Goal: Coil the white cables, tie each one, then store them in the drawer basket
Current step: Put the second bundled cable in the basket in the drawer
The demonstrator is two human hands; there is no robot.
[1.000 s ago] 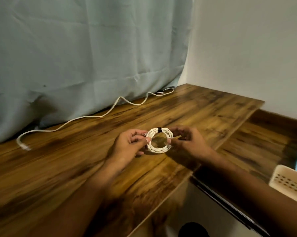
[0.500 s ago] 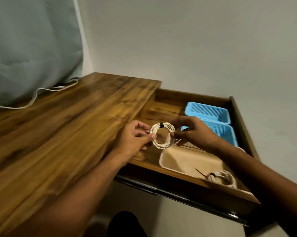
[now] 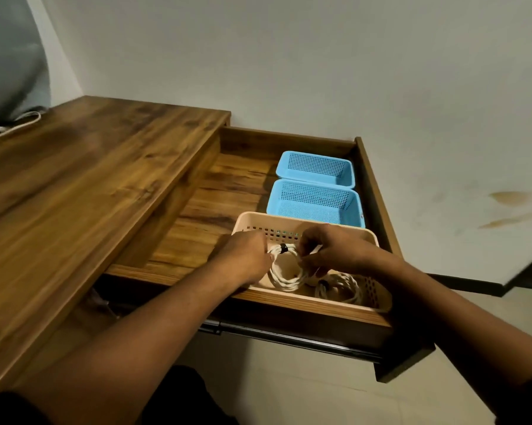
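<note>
Cable coil (image 3: 284, 279) held low inside beige basket (image 3: 252, 220) in drawer (image 3: 215, 210), between both hands: left hand (image 3: 243, 259) pinches its left edge, right hand (image 3: 335, 253) pinches its right. Second coil (image 3: 341, 288) lies just beside.

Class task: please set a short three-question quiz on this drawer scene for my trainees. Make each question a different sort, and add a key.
1. True or false: the left hand and the right hand both have a grip on the coiled white cable with a black tie, over the floor of the pale beige perforated plastic basket.
2. Multiple choice: how many blue mesh plastic baskets sit in the open wooden drawer? A one; B two; C three.
3. Short answer: what lies in the beige basket, right of the held coil?

Key: 1 true; 2 B; 3 a second coiled white cable.
</note>
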